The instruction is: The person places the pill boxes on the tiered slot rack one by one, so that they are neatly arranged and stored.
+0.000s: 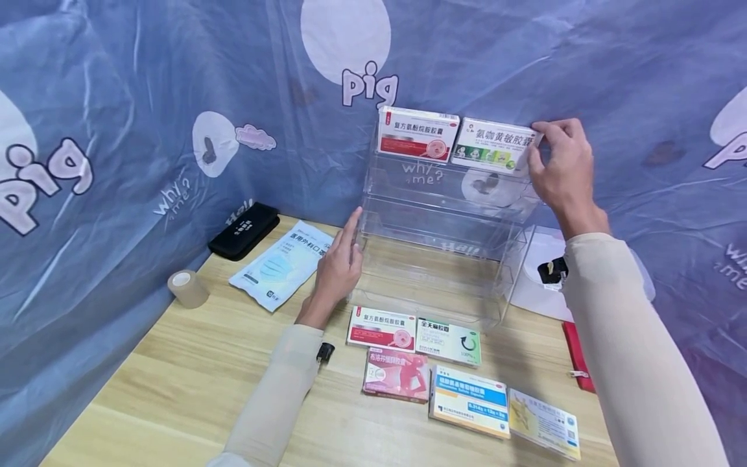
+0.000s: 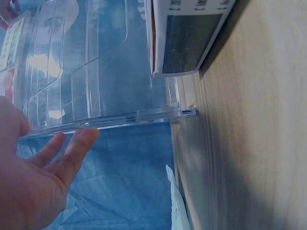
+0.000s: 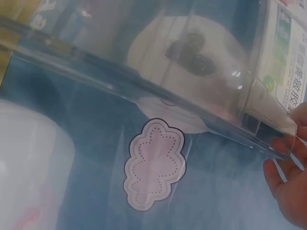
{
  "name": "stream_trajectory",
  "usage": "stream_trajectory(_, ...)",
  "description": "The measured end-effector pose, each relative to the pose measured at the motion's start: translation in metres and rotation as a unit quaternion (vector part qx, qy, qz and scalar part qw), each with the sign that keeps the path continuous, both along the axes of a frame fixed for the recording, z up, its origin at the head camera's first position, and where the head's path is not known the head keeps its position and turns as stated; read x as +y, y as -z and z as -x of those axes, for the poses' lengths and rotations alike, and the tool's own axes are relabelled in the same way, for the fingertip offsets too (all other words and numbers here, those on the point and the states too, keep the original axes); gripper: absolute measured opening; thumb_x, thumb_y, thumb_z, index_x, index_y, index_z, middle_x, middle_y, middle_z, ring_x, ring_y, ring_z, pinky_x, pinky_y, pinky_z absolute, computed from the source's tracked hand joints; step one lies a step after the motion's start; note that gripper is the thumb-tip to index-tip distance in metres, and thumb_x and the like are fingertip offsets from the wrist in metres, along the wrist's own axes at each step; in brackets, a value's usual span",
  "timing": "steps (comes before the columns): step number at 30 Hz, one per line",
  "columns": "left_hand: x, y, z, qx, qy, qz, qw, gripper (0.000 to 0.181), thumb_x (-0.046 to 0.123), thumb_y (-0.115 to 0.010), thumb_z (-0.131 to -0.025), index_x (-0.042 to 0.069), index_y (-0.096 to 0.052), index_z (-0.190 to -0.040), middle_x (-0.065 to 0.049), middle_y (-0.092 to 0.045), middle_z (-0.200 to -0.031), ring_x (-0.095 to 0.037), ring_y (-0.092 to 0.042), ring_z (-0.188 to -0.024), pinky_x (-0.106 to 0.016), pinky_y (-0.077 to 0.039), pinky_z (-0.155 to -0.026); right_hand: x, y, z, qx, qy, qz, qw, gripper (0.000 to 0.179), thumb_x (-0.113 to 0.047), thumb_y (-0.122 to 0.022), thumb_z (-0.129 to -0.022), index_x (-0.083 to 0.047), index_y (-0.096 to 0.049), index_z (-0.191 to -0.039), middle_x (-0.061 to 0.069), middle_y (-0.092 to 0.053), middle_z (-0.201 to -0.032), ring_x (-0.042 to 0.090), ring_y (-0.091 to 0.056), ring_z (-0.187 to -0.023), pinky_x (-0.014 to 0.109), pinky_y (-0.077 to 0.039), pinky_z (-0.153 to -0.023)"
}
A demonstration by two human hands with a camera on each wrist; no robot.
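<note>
A clear plastic display rack (image 1: 443,206) with stepped shelves stands on the table. My left hand (image 1: 340,272) rests against its left side wall, fingers nearly straight; the left wrist view shows the fingertips (image 2: 86,139) right along the wall's edge. On the top shelf, a red-and-white medicine box (image 1: 417,135) stands beside a green-and-white medicine box (image 1: 495,145). My right hand (image 1: 565,162) grips the rack's upper right corner, index finger and thumb right at the green-and-white box's end. In the right wrist view the fingers (image 3: 273,178) bend round the clear corner.
Before the rack lie several medicine boxes, among them a pink one (image 1: 397,375) and a blue-and-white one (image 1: 469,399). At left are a mask packet (image 1: 283,266), a black case (image 1: 244,231) and a tape roll (image 1: 188,289). A red pouch (image 1: 578,357) lies at right.
</note>
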State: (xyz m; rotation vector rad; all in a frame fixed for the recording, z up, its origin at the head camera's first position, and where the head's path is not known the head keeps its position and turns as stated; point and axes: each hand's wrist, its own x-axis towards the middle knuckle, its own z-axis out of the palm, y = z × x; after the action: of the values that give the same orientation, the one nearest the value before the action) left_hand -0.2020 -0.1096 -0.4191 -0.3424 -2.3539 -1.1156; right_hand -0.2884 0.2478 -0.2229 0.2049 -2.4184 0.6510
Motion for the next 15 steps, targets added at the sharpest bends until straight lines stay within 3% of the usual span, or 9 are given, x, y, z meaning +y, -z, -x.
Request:
stream_trajectory(6, 0.000, 0.000, 0.001, -0.003, 0.006, 0.001, 1.0000, 0.074, 0.009, -0.049, -0.105, 0.031, -0.026, -0.172, -0.012, -0.054, -0.163, -0.027, -0.052, -0.065, -0.041, -0.047, -0.055, 0.002, 0.005, -0.004, 0.012, -0.015, -0.015, 0.9997, 0.049, -0.011, -0.059, -0.102, 0.001, -0.055, -0.150, 0.026, -0.054, -0.154, 0.049, -0.052, -0.141, 0.062, -0.038, -0.122)
stream_trajectory(15, -0.001, 0.001, 0.000, 0.008, 0.002, 0.001, 1.0000, 0.076, 0.004, -0.053, -0.104, 0.028, -0.028, -0.172, -0.014, -0.054, -0.163, -0.024, -0.049, -0.060, -0.040, -0.046, -0.052, 0.008, 0.006, -0.012, -0.041, -0.040, -0.040, 0.9976, 0.072, -0.009, -0.060, -0.100, -0.007, -0.034, -0.167, 0.023, -0.039, -0.171, 0.050, -0.036, -0.156, 0.060, -0.025, -0.133)
